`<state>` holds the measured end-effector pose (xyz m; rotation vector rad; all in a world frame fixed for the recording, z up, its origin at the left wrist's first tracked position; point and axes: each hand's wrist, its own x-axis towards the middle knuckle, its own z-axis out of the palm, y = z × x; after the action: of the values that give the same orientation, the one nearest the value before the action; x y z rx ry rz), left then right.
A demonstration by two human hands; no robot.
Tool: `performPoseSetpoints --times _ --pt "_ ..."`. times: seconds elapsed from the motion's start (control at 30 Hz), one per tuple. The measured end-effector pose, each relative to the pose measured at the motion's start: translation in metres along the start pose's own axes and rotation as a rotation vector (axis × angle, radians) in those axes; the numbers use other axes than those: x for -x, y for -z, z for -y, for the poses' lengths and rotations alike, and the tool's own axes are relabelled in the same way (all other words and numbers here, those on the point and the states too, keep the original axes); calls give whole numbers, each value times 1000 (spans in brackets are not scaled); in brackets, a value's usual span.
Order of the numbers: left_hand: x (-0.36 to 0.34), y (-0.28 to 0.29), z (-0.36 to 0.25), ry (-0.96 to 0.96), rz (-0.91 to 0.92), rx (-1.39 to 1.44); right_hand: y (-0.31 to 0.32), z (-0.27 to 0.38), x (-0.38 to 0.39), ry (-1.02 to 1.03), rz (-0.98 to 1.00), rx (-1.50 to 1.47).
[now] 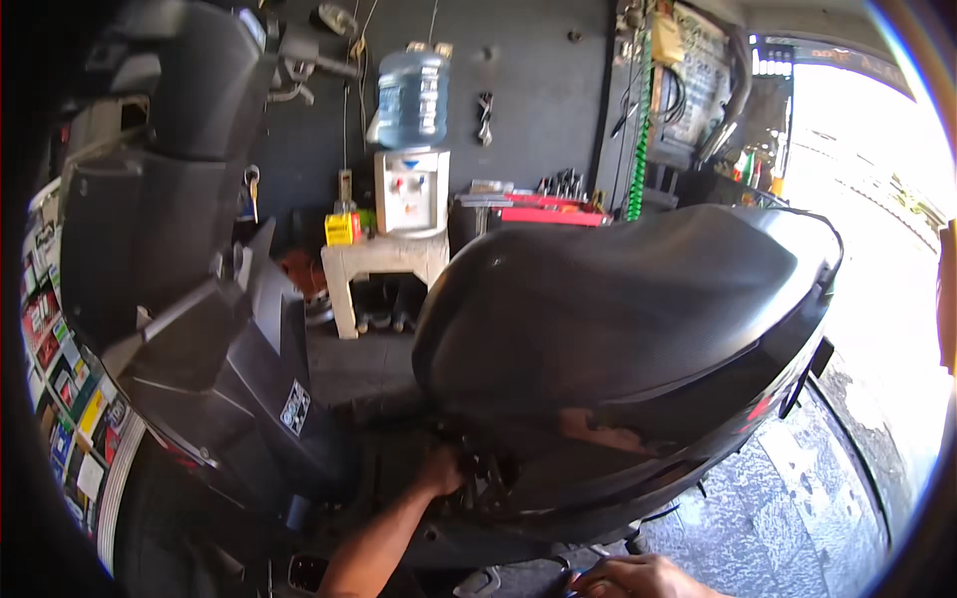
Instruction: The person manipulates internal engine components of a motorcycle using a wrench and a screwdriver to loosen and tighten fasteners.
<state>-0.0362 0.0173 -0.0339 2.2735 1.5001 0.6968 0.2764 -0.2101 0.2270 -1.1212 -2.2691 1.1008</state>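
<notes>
A black motor scooter (558,319) fills the middle, its long dark seat (638,289) running off to the right. My left hand (444,468) reaches to the scooter's body low under the front of the seat, by a dark opening in the side panel (588,458). Its fingers are lost in shadow there, so what they touch is hidden. At the bottom edge, below the rear side panel, my right hand (638,576) is closed, fingers curled; something small and bluish shows at its fingertips, too little to name.
The scooter's front shield (219,369) rises at left, beside a shelf of colourful boxes (75,399). Behind, a water dispenser (412,194) and a yellow box (342,229) stand on a pale stool (384,257). A red tool tray (553,214) and green coiled hose (639,149) are farther right.
</notes>
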Motion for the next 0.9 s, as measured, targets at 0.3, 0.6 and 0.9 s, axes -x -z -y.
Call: performPoseSetpoints --times 0.3,0.6,0.9 --pt "-2 10 -21 -242 -112 6 4 -6 18 36 -43 -40" --pt "-7 0 8 -318 -242 -249 10 2 21 -45 2 -64" --pt "-12 -35 46 -106 -20 68 1 2 17 89 13 -27"
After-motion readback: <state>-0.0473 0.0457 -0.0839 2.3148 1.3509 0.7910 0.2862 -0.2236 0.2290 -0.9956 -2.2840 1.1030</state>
